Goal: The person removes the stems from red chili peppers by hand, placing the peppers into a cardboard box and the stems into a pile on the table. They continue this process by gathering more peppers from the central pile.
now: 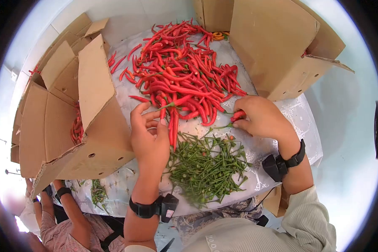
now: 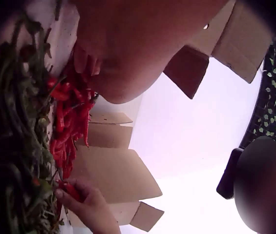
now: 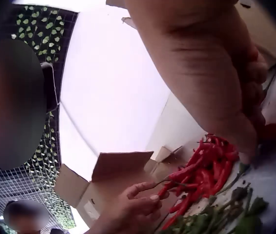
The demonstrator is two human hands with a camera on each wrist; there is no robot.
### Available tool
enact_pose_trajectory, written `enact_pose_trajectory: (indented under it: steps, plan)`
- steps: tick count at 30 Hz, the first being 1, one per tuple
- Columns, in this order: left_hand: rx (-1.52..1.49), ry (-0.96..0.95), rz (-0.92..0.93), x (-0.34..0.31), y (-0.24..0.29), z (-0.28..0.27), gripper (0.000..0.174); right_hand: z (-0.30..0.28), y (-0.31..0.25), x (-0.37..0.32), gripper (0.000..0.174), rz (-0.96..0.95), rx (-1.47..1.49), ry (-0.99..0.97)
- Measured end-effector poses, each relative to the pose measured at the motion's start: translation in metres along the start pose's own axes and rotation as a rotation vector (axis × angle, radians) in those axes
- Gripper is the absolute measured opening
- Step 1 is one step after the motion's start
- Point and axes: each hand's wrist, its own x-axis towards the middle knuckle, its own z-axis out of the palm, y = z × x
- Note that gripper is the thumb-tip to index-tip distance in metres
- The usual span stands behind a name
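Note:
My left hand (image 1: 149, 140) holds red chilies (image 1: 171, 126) by its thumb and fingers at the near edge of the red pile (image 1: 184, 75); one chili's green stem points toward the fingers. In the right wrist view this left hand (image 3: 128, 212) pinches at a chili (image 3: 184, 173). My right hand (image 1: 262, 117) has thumb and fingers curled round red chilies (image 1: 238, 116) at the pile's right side, a green stem beneath them. The left wrist view shows that hand (image 2: 96, 209) gripping red (image 2: 73, 191). Green stems (image 1: 207, 168) lie heaped between the wrists.
Open cardboard boxes stand at left (image 1: 98, 138) and right (image 1: 273, 42), with red chilies inside the left one. A patterned cover (image 1: 308, 122) lies over the table. Another person's arm (image 1: 73, 210) is at lower left, near a few stems (image 1: 98, 193).

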Motion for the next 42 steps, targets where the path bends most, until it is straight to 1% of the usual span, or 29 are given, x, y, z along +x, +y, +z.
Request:
enact_pose_trajectory:
  steps: [2, 6, 9, 12, 15, 18, 21, 22, 24, 25, 27, 30, 31, 34, 37, 40, 42]
  plan:
    - [-0.131, -0.010, -0.009, -0.004, 0.003, 0.001, 0.046, -0.001, -0.006, 0.003, 0.025, 0.004, 0.213, 0.098]
    - [-0.396, -0.138, -0.035, -0.012, 0.006, 0.007, 0.048, 0.017, -0.014, 0.013, 0.020, -0.052, 0.728, 0.240]
    - [-0.566, -0.242, -0.037, -0.016, 0.009, 0.012, 0.050, 0.014, -0.027, 0.015, 0.023, 0.087, 1.348, 0.059]
    - [-0.628, -0.283, -0.021, -0.018, 0.012, 0.014, 0.052, 0.013, -0.044, 0.014, 0.024, 0.203, 1.813, 0.062]
    - [-0.629, -0.277, 0.000, -0.020, 0.015, 0.015, 0.052, 0.027, -0.043, 0.018, 0.024, 0.166, 1.934, -0.012]
    - [-0.551, -0.327, 0.033, -0.023, 0.014, 0.015, 0.048, 0.033, -0.041, 0.019, 0.028, 0.009, 2.026, -0.173]
    - [-0.246, -0.389, 0.222, -0.024, 0.013, 0.016, 0.044, 0.031, -0.044, 0.013, 0.023, 0.110, 1.753, -0.100]
    - [-0.214, -0.379, 0.244, -0.025, 0.015, 0.015, 0.040, 0.029, -0.045, 0.011, 0.022, 0.140, 1.662, -0.075]
    - [-0.150, -0.361, 0.294, -0.026, 0.020, 0.015, 0.034, 0.026, -0.047, 0.010, 0.020, 0.118, 1.617, -0.028]
    - [-0.128, -0.328, 0.282, -0.026, 0.020, 0.015, 0.030, 0.025, -0.047, 0.010, 0.019, 0.107, 1.594, -0.005]
    - [-0.084, -0.260, 0.259, -0.023, 0.017, 0.013, 0.023, 0.034, -0.042, 0.016, 0.016, 0.126, 1.533, 0.151]
    - [-0.232, -0.125, 0.092, -0.014, 0.005, 0.012, 0.016, 0.028, -0.042, 0.022, 0.016, 0.156, 1.523, 0.331]
    - [-0.255, -0.105, 0.088, -0.012, -0.003, 0.013, 0.013, 0.024, -0.042, 0.023, 0.018, 0.166, 1.530, 0.386]
    - [-0.368, -0.097, 0.049, -0.011, -0.007, 0.015, 0.012, 0.025, -0.033, 0.021, 0.018, 0.227, 0.891, 0.433]
    - [-0.426, -0.111, 0.004, -0.012, -0.003, 0.016, 0.012, 0.029, -0.048, 0.027, 0.025, 0.066, 0.602, 0.544]
    - [-0.360, -0.122, 0.006, -0.013, -0.003, 0.015, 0.012, 0.039, -0.048, 0.037, 0.026, -0.015, 0.289, 0.529]
    - [-0.351, -0.148, -0.016, -0.014, 0.001, 0.013, 0.013, 0.045, -0.045, 0.039, 0.026, -0.028, 0.206, 0.456]
